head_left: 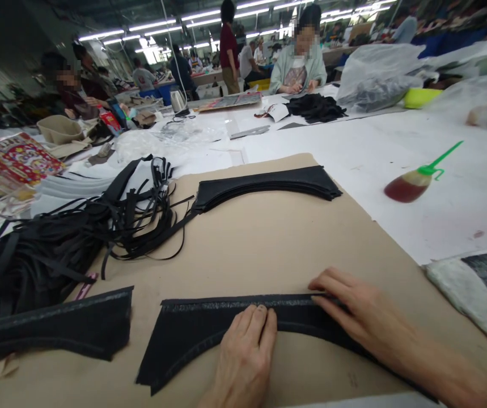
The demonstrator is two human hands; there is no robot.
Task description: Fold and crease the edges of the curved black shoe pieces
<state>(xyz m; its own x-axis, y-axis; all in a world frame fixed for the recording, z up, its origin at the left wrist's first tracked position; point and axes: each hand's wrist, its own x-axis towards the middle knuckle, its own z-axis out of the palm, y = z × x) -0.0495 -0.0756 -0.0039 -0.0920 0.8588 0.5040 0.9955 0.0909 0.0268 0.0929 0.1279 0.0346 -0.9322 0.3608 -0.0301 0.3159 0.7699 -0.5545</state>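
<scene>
A black curved fabric piece (192, 323) lies in front of me on the tan board, with a greyish, glue-like strip along its straight upper edge. My left hand (247, 351) rests on its middle, fingers flat and close together near that strip. At the right part of the upper edge, my right hand (354, 306) pinches the fabric between thumb and fingers. A similar black piece (77, 326) with the same kind of strip lies to the left. Farther back sits a neat stack of black curved pieces (264, 184).
A tangled heap of black strips (56, 249) covers the left side of the tan board (303, 243). On the white table stands a squeeze bottle with a green nozzle (413, 181). A folded cloth (473, 300) lies at right. Several people work farther back.
</scene>
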